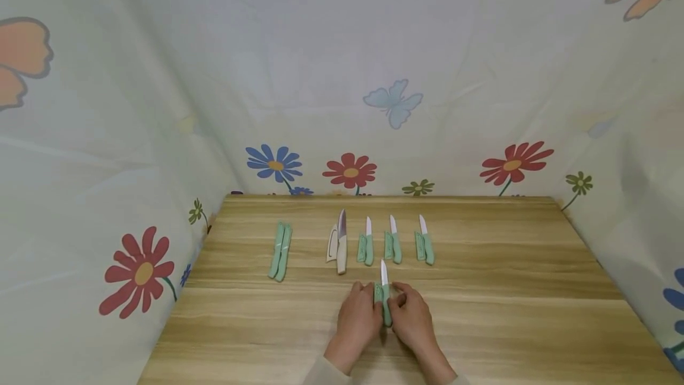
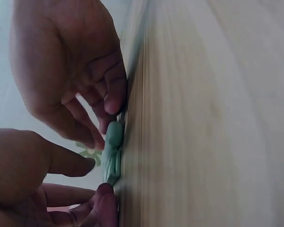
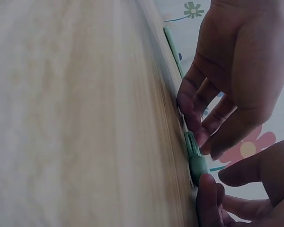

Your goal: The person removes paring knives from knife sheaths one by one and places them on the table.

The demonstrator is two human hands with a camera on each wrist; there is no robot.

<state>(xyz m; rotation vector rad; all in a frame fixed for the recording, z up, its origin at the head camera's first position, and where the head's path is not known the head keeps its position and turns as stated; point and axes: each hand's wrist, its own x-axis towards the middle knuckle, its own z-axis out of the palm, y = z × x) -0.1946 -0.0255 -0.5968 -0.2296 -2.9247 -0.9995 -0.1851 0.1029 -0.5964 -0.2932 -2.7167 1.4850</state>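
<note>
A small green-handled paring knife (image 1: pixel 387 306) lies on the wooden table, blade pointing away, with its green sheath (image 1: pixel 378 293) close along its left side. My left hand (image 1: pixel 358 317) rests at the sheath's left, fingertips touching its edge. On the other side, my right hand (image 1: pixel 414 318) touches the knife's handle with its fingers. In the left wrist view, the left thumb stands apart from the green pieces. The right wrist view shows the right thumb raised off the handle (image 3: pixel 198 166). Both pieces lie flat on the table between the hands.
Farther back stands a row: a beige-handled knife (image 1: pixel 342 251) beside its beige sheath (image 1: pixel 332 245), then three green knives (image 1: pixel 369 248) with sheaths. Two slim green-handled items (image 1: pixel 280 252) lie side by side at left. Flower-printed cloth (image 1: pixel 320 106) surrounds the wooden table (image 1: pixel 507 254).
</note>
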